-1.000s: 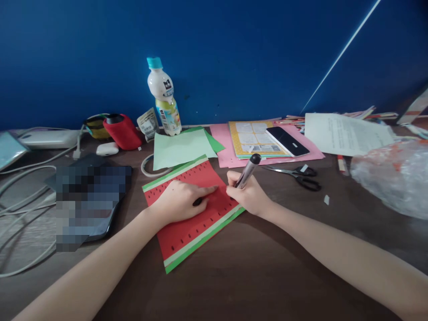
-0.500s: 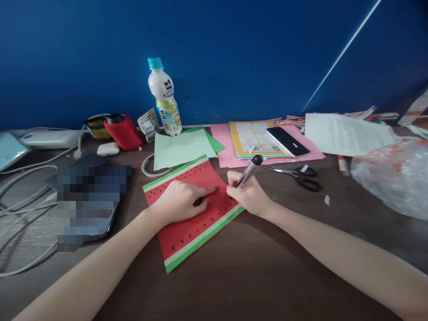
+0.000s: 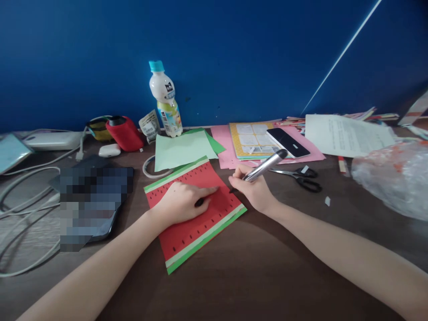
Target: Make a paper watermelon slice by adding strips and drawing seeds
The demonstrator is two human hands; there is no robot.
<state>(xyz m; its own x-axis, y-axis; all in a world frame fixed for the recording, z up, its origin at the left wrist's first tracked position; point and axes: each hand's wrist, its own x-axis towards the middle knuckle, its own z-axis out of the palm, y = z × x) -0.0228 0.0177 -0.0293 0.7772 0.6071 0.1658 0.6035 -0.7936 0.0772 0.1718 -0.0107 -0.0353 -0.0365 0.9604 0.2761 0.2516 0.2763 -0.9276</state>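
A red paper sheet [image 3: 190, 223] with black seed marks and white and green borders lies on the brown desk [image 3: 254, 276], like a watermelon slice. My left hand [image 3: 182, 203] rests on its middle and holds it down, fingers together, with a small dark thing under the fingertips. My right hand [image 3: 252, 189] sits at the sheet's right edge, closed round a silver marker [image 3: 265, 166]. The marker is tilted low toward the right, its tip near the paper's edge.
Black scissors [image 3: 301, 177] lie right of my right hand. Behind are green paper [image 3: 182, 149], pink paper with a phone [image 3: 287, 141] on a yellow booklet, a drink bottle [image 3: 165, 102], a red pouch [image 3: 125, 133]. White cables and a tablet lie left; a plastic bag [image 3: 394, 178] right.
My right hand has shifted slightly right and up off the sheet, and the marker has swung from steeply upright to nearly flat, pointing right. My left hand stays put.
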